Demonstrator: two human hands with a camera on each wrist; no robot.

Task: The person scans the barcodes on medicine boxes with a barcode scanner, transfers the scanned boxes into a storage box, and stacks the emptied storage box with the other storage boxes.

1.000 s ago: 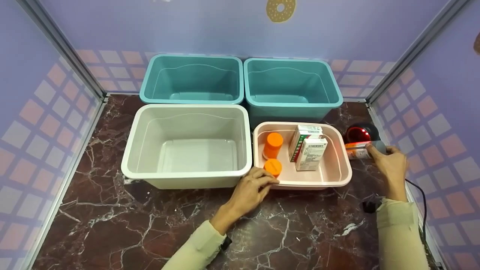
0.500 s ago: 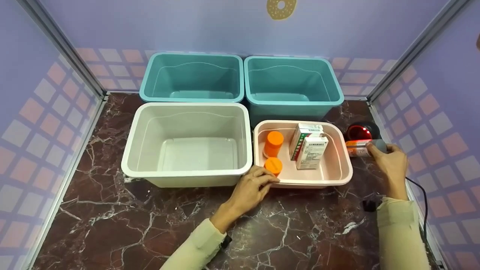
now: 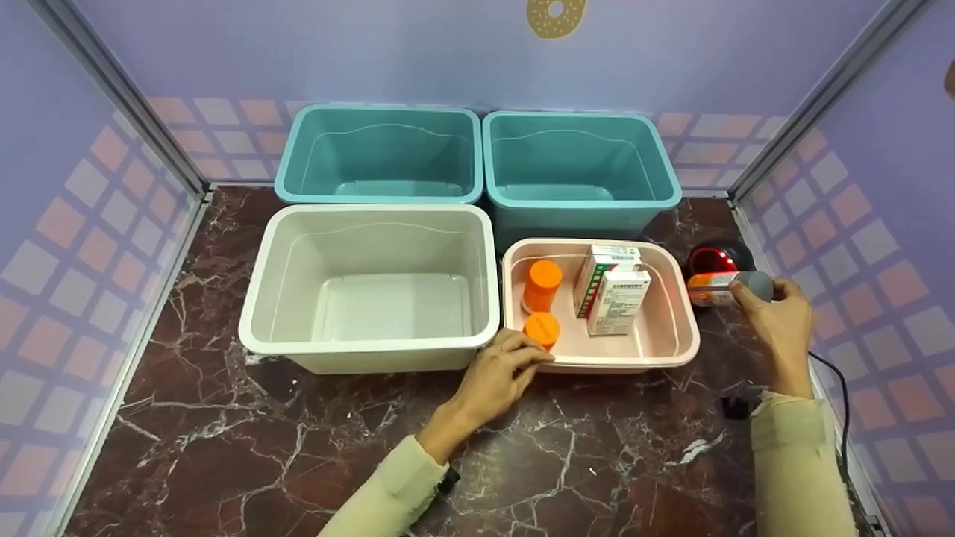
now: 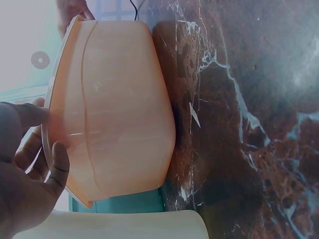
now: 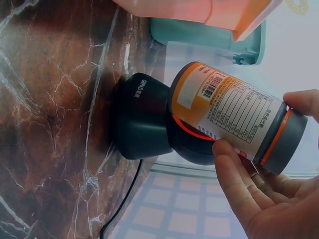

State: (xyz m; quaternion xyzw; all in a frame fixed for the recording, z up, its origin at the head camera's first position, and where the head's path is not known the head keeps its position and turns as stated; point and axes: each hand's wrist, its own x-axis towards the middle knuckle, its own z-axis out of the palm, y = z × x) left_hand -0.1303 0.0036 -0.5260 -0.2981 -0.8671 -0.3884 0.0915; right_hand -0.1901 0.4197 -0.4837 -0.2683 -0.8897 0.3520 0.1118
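Note:
My right hand (image 3: 780, 321) holds a supplement bottle (image 5: 227, 112) with a grey cap, an orange-and-white label and a barcode. The bottle lies tilted, close in front of a black barcode scanner (image 5: 142, 117) whose red light glows. My left hand (image 3: 496, 377) grips the near-left rim of a pink bin (image 4: 119, 104), fingers on both sides of its edge. Inside the bin stand two orange-capped bottles, one farther back (image 3: 543, 285) and one at the front (image 3: 542, 330). Beside them are a white medicine box (image 3: 618, 304) and a green-and-red striped box (image 3: 592, 282).
A white bin (image 3: 369, 347) stands left of the pink one. Behind are two teal bins, left (image 3: 380, 200) and right (image 3: 582, 203). The scanner's black cable (image 3: 843, 406) runs down the right side, near the wall. Dark marbled tabletop (image 3: 298, 462) lies in front.
The bottle in my right hand has shifted slightly away from me and turned in front of the scanner, with its grey cap showing more. My left hand keeps its place on the pink bin.

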